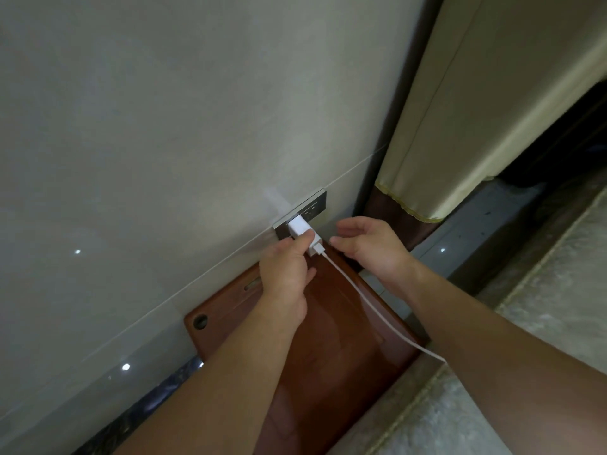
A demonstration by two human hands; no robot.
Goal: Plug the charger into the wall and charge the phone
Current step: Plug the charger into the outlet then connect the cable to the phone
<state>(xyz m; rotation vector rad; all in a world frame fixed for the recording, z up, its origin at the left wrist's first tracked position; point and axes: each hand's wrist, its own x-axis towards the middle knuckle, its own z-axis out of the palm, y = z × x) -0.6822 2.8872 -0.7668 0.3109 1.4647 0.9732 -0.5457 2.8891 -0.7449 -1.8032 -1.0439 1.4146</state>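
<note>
Charger held at the wall socket

The left hand (287, 274) pinches the white charger (301, 229), thumb on top, its front end against the metal-framed socket (310, 208) on the pale wall (164, 126); the white cable (361, 300) trails back over a reddish-brown wooden board (328, 339). The right hand (371, 246) hovers just beside, fingers loosely spread, holding nothing
</note>
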